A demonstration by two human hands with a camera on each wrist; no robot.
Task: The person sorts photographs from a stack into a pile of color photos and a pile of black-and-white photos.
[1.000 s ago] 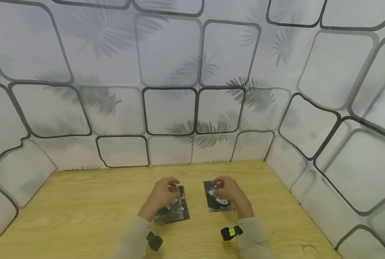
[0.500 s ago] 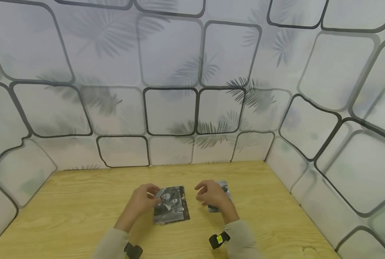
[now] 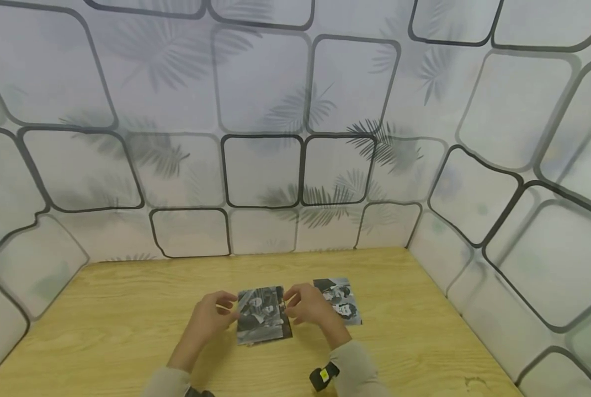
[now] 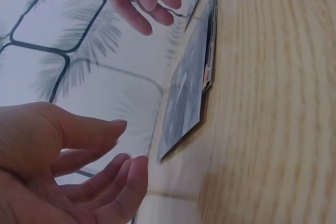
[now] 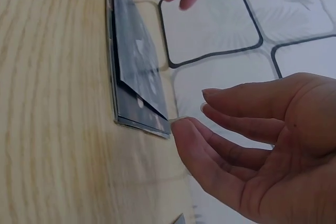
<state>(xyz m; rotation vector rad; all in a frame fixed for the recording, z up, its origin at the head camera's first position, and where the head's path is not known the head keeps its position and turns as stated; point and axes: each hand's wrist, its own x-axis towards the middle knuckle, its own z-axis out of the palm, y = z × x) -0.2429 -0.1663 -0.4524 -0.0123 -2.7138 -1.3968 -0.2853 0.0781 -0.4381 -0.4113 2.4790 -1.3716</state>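
Note:
A small stack of black-and-white photo prints (image 3: 260,315) lies on the wooden table. The top print sits slightly askew, and darker edges of the prints beneath show along its right side; in the right wrist view the top print (image 5: 137,51) looks raised off those below. My left hand (image 3: 208,318) hovers by the stack's left edge, fingers loosely bent and nothing between them. At the right edge is my right hand (image 3: 311,309), also loosely bent and holding nothing. Whether its fingertip (image 5: 185,129) touches the stack I cannot tell. A separate photo print (image 3: 346,303) lies right of that hand, partly covered by it.
The light wood table (image 3: 141,309) runs back to a wall covering (image 3: 262,171) with dark rounded outlines and leaf prints. A similar side wall (image 3: 538,275) borders the table on the right. Black wrist devices (image 3: 324,376) sit at the sleeves.
My left hand has drawn leftward off the stack to its left edge. My right hand has moved left from over the separate print to the stack's right edge, uncovering most of that print.

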